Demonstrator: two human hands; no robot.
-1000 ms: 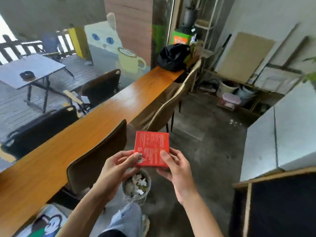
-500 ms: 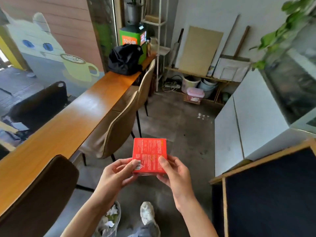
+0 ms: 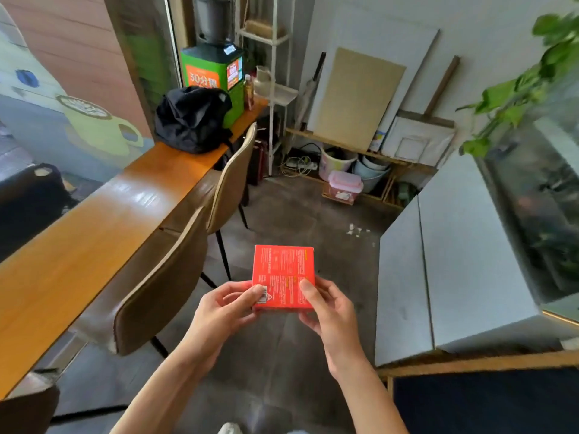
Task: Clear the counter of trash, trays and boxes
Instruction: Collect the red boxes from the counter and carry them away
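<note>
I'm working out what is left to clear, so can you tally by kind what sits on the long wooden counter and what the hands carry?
Black bag on the counter: 1
Green box on the counter: 1
Bottle on the counter: 1
Red box, held by left hand and right hand: 1
Total: 4

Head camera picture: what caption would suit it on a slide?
Both hands, left and right, hold a red box beside the wooden counter.

floor: grey concrete | chairs: tan, at wooden counter | wall: white
</note>
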